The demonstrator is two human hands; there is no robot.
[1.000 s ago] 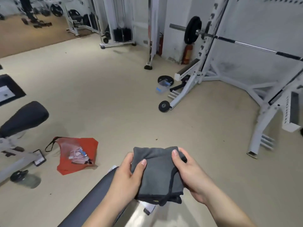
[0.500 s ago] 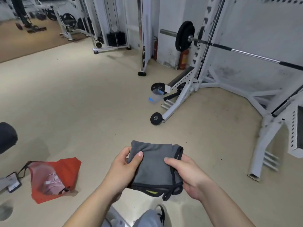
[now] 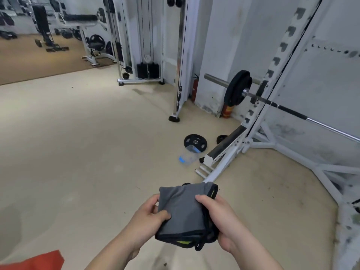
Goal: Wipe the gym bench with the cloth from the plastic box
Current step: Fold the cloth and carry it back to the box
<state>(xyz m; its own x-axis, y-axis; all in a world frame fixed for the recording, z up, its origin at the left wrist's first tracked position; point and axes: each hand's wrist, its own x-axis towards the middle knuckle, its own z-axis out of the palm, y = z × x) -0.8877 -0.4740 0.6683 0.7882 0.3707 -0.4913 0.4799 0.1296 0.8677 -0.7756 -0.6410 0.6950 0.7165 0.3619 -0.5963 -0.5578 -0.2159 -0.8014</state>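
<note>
A folded grey cloth (image 3: 184, 209) with a dark hem and a yellow tag is held low in the middle of the view. My left hand (image 3: 148, 221) grips its left edge with the thumb on top. My right hand (image 3: 218, 221) holds its right edge. A clear plastic box (image 3: 188, 157) with blue clips lies on the beige floor ahead, beside a black weight plate (image 3: 195, 141). The gym bench is out of view.
A white squat rack (image 3: 259, 117) with a loaded barbell (image 3: 238, 90) stands ahead right, its base rail (image 3: 224, 147) reaching toward me. A cable machine (image 3: 144, 55) stands at the back. A red bag corner (image 3: 39, 262) shows at bottom left.
The view has swung right and up: the black bench and the red bag slid out to the left, the box and rack came closer. Both hands keep hold of the cloth.
</note>
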